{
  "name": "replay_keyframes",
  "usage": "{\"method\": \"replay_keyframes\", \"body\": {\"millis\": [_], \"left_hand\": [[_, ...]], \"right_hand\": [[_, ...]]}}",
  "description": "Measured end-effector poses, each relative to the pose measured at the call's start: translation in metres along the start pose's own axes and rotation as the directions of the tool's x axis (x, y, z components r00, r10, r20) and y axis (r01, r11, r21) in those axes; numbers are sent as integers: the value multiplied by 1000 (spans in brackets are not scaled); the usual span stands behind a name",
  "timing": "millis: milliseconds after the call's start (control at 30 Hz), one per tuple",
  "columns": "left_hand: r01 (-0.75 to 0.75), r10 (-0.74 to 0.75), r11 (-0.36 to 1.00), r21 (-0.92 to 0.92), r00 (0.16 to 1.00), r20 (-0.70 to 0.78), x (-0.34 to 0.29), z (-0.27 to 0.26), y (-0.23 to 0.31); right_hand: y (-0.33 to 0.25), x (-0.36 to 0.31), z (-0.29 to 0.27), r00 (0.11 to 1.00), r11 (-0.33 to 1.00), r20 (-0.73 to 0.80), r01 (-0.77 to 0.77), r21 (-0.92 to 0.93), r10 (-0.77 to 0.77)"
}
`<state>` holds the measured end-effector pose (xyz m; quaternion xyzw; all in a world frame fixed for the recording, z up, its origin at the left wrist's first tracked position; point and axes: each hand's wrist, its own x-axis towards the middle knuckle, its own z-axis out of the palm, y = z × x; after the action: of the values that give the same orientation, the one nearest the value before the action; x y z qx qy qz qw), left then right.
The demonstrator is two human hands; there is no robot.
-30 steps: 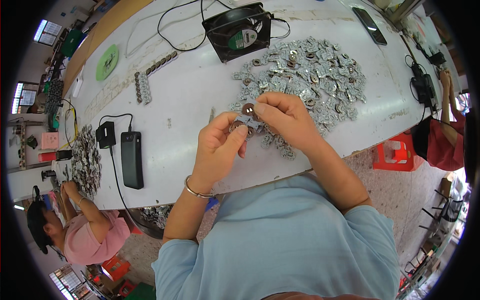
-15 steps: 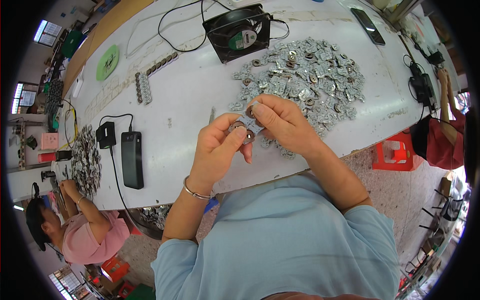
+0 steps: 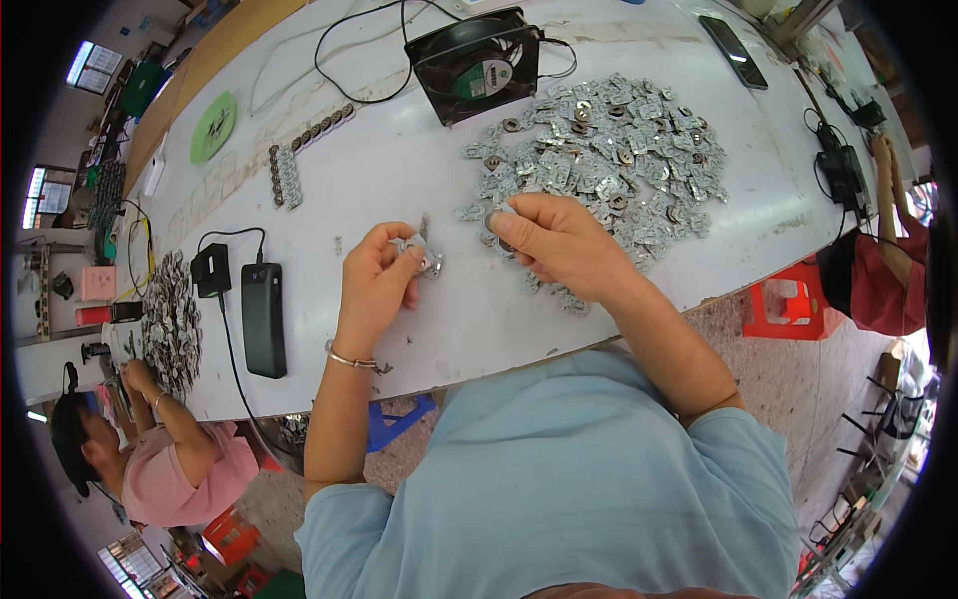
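My left hand (image 3: 373, 284) pinches small silver metal parts (image 3: 430, 262) between thumb and fingers, a little above the white table (image 3: 459, 329). Between the thumb and forefinger of my right hand (image 3: 566, 248) is a small metal part (image 3: 492, 221), mostly hidden by the thumb. The hands are apart. Just beyond the right hand spreads a pile of small silver metal parts (image 3: 639, 150), some bearing round brown discs. Farther left, similar parts stand in neat rows (image 3: 290, 180) that meet in a corner.
A black fan (image 3: 479, 75) stands at the back, its cable trailing left. A black power bank (image 3: 263, 319) with a cable lies on the left, below a green dish (image 3: 214, 127). A phone (image 3: 733, 52) lies far right. Co-workers sit at both sides.
My hands were together over joined parts. The left hand has since drawn away to the left with some parts, while the right hand stays nearly in place with one.
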<state>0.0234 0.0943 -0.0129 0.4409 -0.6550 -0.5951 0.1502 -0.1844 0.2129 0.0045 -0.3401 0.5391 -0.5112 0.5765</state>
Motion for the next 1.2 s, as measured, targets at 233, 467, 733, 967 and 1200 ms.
{"method": "replay_keyframes", "body": {"millis": [233, 467, 733, 967, 1200], "left_hand": [[-267, 349, 805, 530, 935, -59, 10, -10, -12], [-366, 380, 921, 131, 919, -105, -19, 22, 31], [-108, 186, 894, -434, 973, 140, -16, 41, 31], [-159, 220, 886, -436, 971, 94, -16, 52, 31], [-75, 152, 812, -578, 985, 87, -17, 49, 30]], "right_hand": [[-2, 0, -3, 998, 951, -5, 53, -303, -58], [-7, -1, 3, 992, 905, 29, 120, -409, -119], [-8, -3, 0, 989, 927, 73, 147, -346, -130], [10, -3, 4, 955, 949, -68, 276, -154, -289], [-1, -10, -12, 1000, 998, -4, -1, 59, 2]]}}
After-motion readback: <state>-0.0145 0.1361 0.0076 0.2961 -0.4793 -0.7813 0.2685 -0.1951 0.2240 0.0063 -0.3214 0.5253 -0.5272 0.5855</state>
